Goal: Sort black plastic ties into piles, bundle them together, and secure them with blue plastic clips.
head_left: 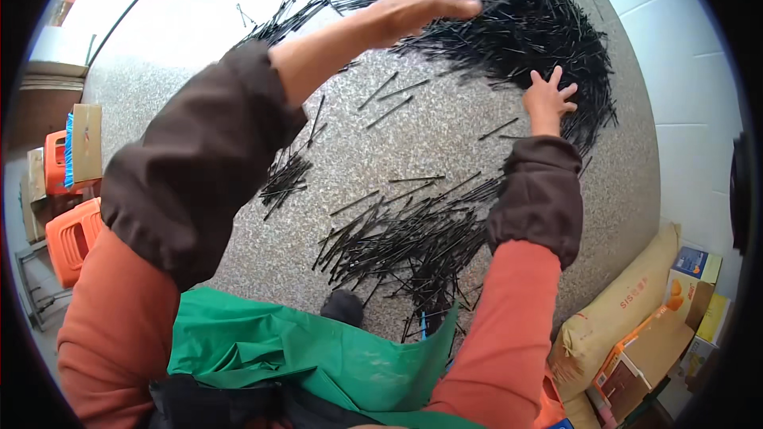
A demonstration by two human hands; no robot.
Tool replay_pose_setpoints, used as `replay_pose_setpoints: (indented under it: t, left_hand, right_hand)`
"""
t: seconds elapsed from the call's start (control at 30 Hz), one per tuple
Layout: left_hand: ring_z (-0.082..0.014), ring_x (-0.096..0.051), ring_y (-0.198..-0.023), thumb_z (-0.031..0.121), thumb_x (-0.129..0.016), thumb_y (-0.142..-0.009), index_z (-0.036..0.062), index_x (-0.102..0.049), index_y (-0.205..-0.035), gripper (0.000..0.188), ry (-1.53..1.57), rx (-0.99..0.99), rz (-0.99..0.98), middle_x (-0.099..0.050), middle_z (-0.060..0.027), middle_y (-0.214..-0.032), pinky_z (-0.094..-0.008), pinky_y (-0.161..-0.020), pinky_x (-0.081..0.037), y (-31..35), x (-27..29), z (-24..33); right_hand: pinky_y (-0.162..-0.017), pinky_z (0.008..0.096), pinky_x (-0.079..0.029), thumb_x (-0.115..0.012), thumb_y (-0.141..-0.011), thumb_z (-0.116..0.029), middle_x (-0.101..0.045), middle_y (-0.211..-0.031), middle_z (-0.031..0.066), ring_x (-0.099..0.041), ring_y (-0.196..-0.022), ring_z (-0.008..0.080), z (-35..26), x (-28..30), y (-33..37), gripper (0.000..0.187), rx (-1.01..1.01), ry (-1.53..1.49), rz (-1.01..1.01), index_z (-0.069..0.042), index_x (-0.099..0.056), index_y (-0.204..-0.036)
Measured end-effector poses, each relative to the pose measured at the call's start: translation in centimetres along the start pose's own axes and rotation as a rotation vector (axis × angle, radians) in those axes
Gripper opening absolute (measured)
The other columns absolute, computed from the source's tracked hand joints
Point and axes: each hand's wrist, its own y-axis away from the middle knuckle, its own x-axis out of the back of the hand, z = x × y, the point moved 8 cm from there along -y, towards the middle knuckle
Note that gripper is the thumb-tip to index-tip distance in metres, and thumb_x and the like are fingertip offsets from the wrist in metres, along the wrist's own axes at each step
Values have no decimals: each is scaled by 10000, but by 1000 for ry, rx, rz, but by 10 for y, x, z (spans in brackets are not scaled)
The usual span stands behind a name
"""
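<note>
Main heap of black sticks (548, 32): far right of the speckled floor (453, 131), set in from the right edge where it meets the white wall (691, 103). Second, looser pile (405, 238) nearer me; small bunch (288, 176) to its left; a few stray sticks (389, 114) between.

Left hand (421, 8): open, fingers stretched out over the left part of the heap, nothing seen in its grasp. Right hand (548, 99): fingers spread wide at the heap's near right side, no grip visible; cannot tell whether the palm touches the sticks.

Step in hand, my judgement: working the heap with both flat hands. Method: keep fingers spread and low so thin sticks do not slip under; press lightly, since they probably snag and could bend; let the hands close in from opposite sides; favour sticks lying the same way. Risk: my sleeve cuffs (540, 191) dragging through the nearer pile
</note>
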Motion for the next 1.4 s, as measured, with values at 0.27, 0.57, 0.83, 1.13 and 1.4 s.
replay_pose_setpoints:
  t: [0.27, 0.57, 0.83, 1.13, 1.4]
  left_hand:
    - [-294, -382, -1183, 322, -686, -695, 51, -329, -1310, 762, 8, 573, 343, -378, -193, -1294, -395, -957, -351, 250, 76, -179]
    - [-336, -368, -1177, 375, -794, -548, 7, -326, -1299, 958, -576, 957, 326, -346, -211, -1280, -381, -980, -321, 454, 103, -241]
    - [-333, -418, -1061, 442, -812, -498, 32, -330, -1311, 1030, -741, 722, 131, -377, -182, -1134, -375, -926, -360, 385, 40, -230]
    - [-163, -545, -784, 244, -789, -628, 7, -346, -1296, 835, -417, 562, 3, -407, -133, -1124, -280, -716, -480, 361, -27, -211]
    - [-192, -541, -853, 230, -743, -683, 61, -358, -1297, 743, -494, 476, -149, -410, -150, -1171, -309, -754, -466, 384, 6, -212]
  right_hand:
    - [-953, 416, -337, -610, -716, -90, -382, -1250, 225, -372, -1160, 382, 42, -20, 212, 608, 209, -747, 209, -30, -370, -1272]
    - [-880, 464, -397, -652, -605, -73, -375, -1220, 282, -452, -1058, 433, 158, -124, 537, 971, -560, -373, -706, -44, -69, -1381]
    - [-698, 440, -495, -663, -600, -90, -413, -1170, 251, -493, -992, 388, 170, -250, 625, 852, -1031, -823, -713, 43, -214, -1312]
    - [-632, 300, -478, -676, -629, 22, -442, -1157, 200, -601, -727, 210, 34, -83, 467, 813, -557, -1145, -66, -59, -272, -1329]
    - [-817, 380, -419, -575, -654, 1, -437, -1098, 190, -490, -972, 334, 150, -137, 676, 583, -815, -467, -57, -2, -393, -1208]
